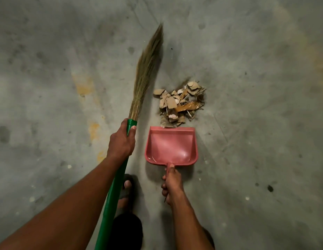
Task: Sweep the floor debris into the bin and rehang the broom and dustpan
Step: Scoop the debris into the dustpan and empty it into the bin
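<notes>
My left hand [121, 139] grips the green handle of a grass broom [148, 69] just below its bristles, which stretch away to the upper right, left of the debris. My right hand [172, 184] holds the handle of a pink dustpan [171, 147] lying flat on the floor. The pan's front lip touches the near edge of a pile of debris [180, 101], torn cardboard scraps and bits of wrapper. The inside of the pan holds nothing.
Stained grey concrete floor [256, 123] spreads all around, with yellowish patches at the left. My foot [127, 188] in a dark sandal stands between the broom handle and my right arm. No bin or hanging hook is in view.
</notes>
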Demonstrator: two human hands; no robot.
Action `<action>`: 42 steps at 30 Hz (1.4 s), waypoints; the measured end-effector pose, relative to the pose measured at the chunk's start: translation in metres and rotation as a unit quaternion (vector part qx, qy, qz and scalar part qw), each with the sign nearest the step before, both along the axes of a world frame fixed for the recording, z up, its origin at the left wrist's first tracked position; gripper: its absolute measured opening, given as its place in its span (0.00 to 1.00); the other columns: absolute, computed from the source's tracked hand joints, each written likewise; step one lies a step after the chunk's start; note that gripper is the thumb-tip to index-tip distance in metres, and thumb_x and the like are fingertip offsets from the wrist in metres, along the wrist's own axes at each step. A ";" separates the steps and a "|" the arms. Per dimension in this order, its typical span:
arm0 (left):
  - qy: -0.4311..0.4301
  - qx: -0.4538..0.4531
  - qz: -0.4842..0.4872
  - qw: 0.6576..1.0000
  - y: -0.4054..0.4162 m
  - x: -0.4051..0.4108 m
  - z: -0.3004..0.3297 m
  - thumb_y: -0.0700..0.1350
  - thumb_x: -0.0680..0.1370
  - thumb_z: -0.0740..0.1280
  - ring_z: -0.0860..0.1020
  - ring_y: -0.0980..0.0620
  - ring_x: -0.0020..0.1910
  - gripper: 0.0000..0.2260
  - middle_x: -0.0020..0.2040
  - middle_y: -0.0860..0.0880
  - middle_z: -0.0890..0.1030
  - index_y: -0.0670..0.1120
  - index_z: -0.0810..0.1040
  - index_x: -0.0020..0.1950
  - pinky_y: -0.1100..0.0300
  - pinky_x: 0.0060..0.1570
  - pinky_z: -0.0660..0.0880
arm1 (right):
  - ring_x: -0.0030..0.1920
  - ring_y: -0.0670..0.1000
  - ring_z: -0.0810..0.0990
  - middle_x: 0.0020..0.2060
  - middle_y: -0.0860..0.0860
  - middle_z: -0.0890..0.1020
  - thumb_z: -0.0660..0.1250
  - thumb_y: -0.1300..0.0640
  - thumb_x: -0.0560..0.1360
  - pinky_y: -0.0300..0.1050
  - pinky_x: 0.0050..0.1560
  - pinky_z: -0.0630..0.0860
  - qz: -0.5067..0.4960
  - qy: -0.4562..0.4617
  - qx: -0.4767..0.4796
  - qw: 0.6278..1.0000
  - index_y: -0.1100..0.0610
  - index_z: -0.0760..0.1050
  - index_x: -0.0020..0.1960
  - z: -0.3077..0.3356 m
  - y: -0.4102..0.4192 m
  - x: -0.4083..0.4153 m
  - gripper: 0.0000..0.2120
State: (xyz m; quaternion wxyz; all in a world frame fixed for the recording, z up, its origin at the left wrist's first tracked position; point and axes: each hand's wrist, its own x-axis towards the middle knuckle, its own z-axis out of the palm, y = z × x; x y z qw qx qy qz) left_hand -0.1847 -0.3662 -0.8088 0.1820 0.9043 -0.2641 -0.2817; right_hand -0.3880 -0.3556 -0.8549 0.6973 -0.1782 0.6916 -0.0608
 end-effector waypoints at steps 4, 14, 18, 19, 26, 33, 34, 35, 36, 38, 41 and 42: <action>-0.017 0.016 -0.046 0.999 -0.026 0.033 -0.031 0.60 0.85 0.55 0.83 0.43 0.38 0.21 0.50 0.42 0.83 0.63 0.59 0.79 0.45 0.42 0.84 | 0.23 0.47 0.64 0.34 0.51 0.72 0.55 0.39 0.85 0.35 0.24 0.58 -0.024 0.022 -0.014 0.999 0.54 0.75 0.48 -0.014 -0.016 0.022 0.21; -0.062 0.070 -0.200 0.975 -0.137 0.105 -0.085 0.56 0.87 0.56 0.79 0.36 0.55 0.23 0.64 0.38 0.80 0.56 0.60 0.82 0.50 0.46 0.72 | 0.23 0.46 0.66 0.38 0.53 0.77 0.59 0.39 0.85 0.36 0.23 0.58 -0.077 0.072 -0.067 0.992 0.53 0.78 0.54 -0.048 -0.065 0.035 0.18; -0.063 0.064 -0.256 0.963 -0.181 0.131 -0.105 0.62 0.85 0.56 0.79 0.34 0.57 0.21 0.63 0.37 0.80 0.60 0.64 0.78 0.48 0.50 0.75 | 0.22 0.46 0.64 0.36 0.52 0.75 0.60 0.42 0.85 0.36 0.25 0.56 -0.086 0.069 -0.080 0.991 0.54 0.78 0.52 -0.054 -0.082 0.025 0.17; -0.070 0.069 -0.265 0.959 -0.189 0.136 -0.109 0.64 0.84 0.55 0.79 0.34 0.56 0.21 0.62 0.38 0.81 0.61 0.64 0.77 0.47 0.50 0.76 | 0.22 0.46 0.64 0.36 0.52 0.75 0.61 0.41 0.84 0.36 0.25 0.56 -0.083 0.075 -0.082 0.990 0.55 0.78 0.50 -0.054 -0.087 0.020 0.18; -0.056 0.095 -0.356 0.928 -0.194 0.144 -0.135 0.63 0.85 0.57 0.79 0.36 0.61 0.24 0.67 0.41 0.80 0.63 0.62 0.81 0.46 0.55 0.77 | 0.22 0.46 0.66 0.36 0.51 0.80 0.62 0.43 0.84 0.34 0.24 0.58 -0.037 0.116 -0.093 0.988 0.55 0.80 0.48 -0.053 -0.124 -0.024 0.17; -0.002 0.110 -0.444 0.889 -0.133 0.129 -0.137 0.64 0.84 0.55 0.81 0.43 0.54 0.24 0.63 0.43 0.82 0.66 0.60 0.81 0.51 0.49 0.77 | 0.29 0.48 0.73 0.43 0.51 0.88 0.65 0.35 0.80 0.37 0.25 0.62 0.021 0.187 -0.123 0.974 0.48 0.83 0.57 -0.027 -0.154 -0.076 0.19; 0.006 0.106 -0.453 0.885 -0.123 0.125 -0.135 0.63 0.85 0.55 0.81 0.44 0.55 0.24 0.64 0.44 0.82 0.66 0.60 0.81 0.52 0.49 0.77 | 0.29 0.48 0.72 0.43 0.51 0.88 0.66 0.35 0.80 0.37 0.25 0.62 0.022 0.188 -0.127 0.974 0.47 0.83 0.57 -0.022 -0.156 -0.083 0.17; 0.012 0.099 -0.462 0.881 -0.112 0.121 -0.132 0.63 0.85 0.55 0.80 0.44 0.56 0.24 0.65 0.45 0.82 0.66 0.59 0.81 0.52 0.49 0.76 | 0.30 0.48 0.73 0.44 0.51 0.88 0.66 0.35 0.81 0.38 0.25 0.62 0.024 0.187 -0.128 0.974 0.45 0.82 0.58 -0.018 -0.156 -0.089 0.16; 0.011 0.088 -0.470 0.878 -0.102 0.118 -0.130 0.62 0.85 0.55 0.80 0.45 0.57 0.24 0.66 0.46 0.81 0.66 0.59 0.81 0.52 0.48 0.76 | 0.31 0.48 0.73 0.44 0.50 0.88 0.66 0.36 0.81 0.38 0.24 0.63 0.027 0.184 -0.129 0.974 0.44 0.81 0.59 -0.016 -0.155 -0.095 0.15; 0.001 0.071 -0.475 0.877 -0.082 0.110 -0.124 0.62 0.85 0.56 0.79 0.47 0.57 0.24 0.66 0.49 0.81 0.66 0.59 0.81 0.54 0.45 0.76 | 0.31 0.48 0.73 0.45 0.51 0.88 0.65 0.38 0.82 0.37 0.21 0.63 0.029 0.174 -0.131 0.976 0.45 0.81 0.61 -0.014 -0.149 -0.105 0.14; 0.006 0.035 -0.438 0.898 -0.066 0.095 -0.113 0.60 0.85 0.60 0.77 0.53 0.48 0.21 0.60 0.51 0.82 0.65 0.63 0.78 0.60 0.36 0.70 | 0.30 0.47 0.73 0.45 0.51 0.88 0.64 0.42 0.84 0.36 0.21 0.63 0.024 0.159 -0.123 0.979 0.45 0.81 0.60 -0.018 -0.134 -0.116 0.11; 0.010 0.021 -0.424 0.905 -0.064 0.089 -0.107 0.59 0.85 0.60 0.77 0.53 0.46 0.20 0.57 0.52 0.82 0.64 0.65 0.76 0.60 0.35 0.69 | 0.30 0.47 0.73 0.46 0.51 0.88 0.64 0.43 0.84 0.37 0.23 0.63 0.026 0.153 -0.119 0.981 0.45 0.81 0.60 -0.020 -0.129 -0.119 0.11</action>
